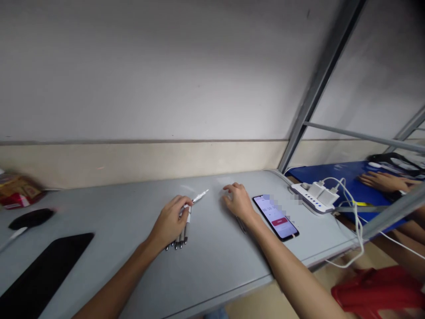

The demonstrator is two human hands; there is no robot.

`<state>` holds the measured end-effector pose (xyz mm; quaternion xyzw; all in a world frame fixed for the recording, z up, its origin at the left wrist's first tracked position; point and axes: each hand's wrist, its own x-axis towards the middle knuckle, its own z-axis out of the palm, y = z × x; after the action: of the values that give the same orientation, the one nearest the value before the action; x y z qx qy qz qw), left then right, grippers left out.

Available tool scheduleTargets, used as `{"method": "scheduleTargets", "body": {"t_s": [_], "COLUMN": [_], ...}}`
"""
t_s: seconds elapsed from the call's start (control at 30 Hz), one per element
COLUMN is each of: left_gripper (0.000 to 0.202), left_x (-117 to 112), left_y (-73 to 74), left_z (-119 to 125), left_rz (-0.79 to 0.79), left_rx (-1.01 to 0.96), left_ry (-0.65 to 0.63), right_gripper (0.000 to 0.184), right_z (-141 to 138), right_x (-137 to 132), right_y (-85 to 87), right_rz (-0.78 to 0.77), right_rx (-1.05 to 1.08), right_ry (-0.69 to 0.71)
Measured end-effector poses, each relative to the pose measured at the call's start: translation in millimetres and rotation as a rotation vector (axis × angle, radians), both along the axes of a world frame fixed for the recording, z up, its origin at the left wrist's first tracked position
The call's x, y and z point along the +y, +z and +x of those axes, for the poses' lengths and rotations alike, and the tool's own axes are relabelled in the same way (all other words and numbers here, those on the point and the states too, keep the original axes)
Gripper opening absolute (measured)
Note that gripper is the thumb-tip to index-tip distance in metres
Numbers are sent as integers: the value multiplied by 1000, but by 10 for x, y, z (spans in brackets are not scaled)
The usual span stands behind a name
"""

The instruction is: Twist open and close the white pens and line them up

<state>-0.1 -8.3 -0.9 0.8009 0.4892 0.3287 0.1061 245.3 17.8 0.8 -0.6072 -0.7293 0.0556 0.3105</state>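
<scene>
My left hand (171, 218) is over the grey table, its thumb and index finger pinched around a slim, pale silvery pen (201, 195). The pen's pointed end slants away toward the wall. Beneath that hand lie several pens (179, 240) side by side, their dark ends toward me and their other ends partly covered by my fingers. My right hand (237, 201) hovers at or just above the tabletop, fingers loosely bent and apart, with nothing visible in them. Under its wrist shows a thin dark object (241, 226), mostly hidden.
Right of my right arm lies a phone (275, 217) with a lit timer screen. Beyond it are a power strip (312, 199) with white cables and a metal frame post (299, 119). At left are a black pad (49, 270) and a dark oval object (31, 219). Another person's hand (381, 180) rests on a blue table.
</scene>
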Motion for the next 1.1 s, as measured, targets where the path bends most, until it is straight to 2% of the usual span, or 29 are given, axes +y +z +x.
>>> {"method": "scheduleTargets", "body": {"t_s": [0.07, 0.13, 0.2, 0.27, 0.3, 0.43, 0.53, 0.63, 0.7, 0.8, 0.93, 1.0, 1.1], "left_gripper": [15, 15, 17, 19, 20, 24, 28, 27, 25, 24, 24, 22, 22], "left_x": [-12, -23, -33, -36, -33, 8, 39, 32, 9, -23, -11, 15, 48], "left_y": [7, 14, 16, 12, 8, -10, -5, 20, 37, 46, 15, -7, -36], "left_z": [15, 32, 43, 45, 41, -2, -33, -32, -17, -1, -16, -28, -40], "left_rz": [-13, -12, -5, 7, 15, 57, 116, 193, 235, 262, 185, 121, 80], "left_rx": [-3, -5, 3, 15, 22, 98, 196, 301, 354, 365, 243, 187, 186], "left_ry": [-17, -41, -68, -76, -69, -52, -74, -58, -30, 14, 41, 43, 36], "right_gripper": [44, 52, 39, 23, 23, 36, 43, 48, 47, 44, 33, 24, 24], "right_z": [-43, -93, -138, -171, -183, -210, -217, -214, -210, -217, -248, -258, -252], "right_x": [-37, -68, -85, -88, -85, -70, -68, -78, -91, -120, -150, -145, -116], "right_y": [27, 39, 31, 9, -3, -20, -6, 3, 6, 13, 23, 17, -11], "right_rz": [108, 145, 111, 15, -41, -252, -457, -652, -696, -597, -191, -46, -15], "right_rx": [80, 130, 154, 188, 221, 486, 691, 811, 835, 748, 467, 409, 416], "right_ry": [220, 418, 525, 542, 527, 471, 497, 536, 562, 595, 560, 551, 535]}}
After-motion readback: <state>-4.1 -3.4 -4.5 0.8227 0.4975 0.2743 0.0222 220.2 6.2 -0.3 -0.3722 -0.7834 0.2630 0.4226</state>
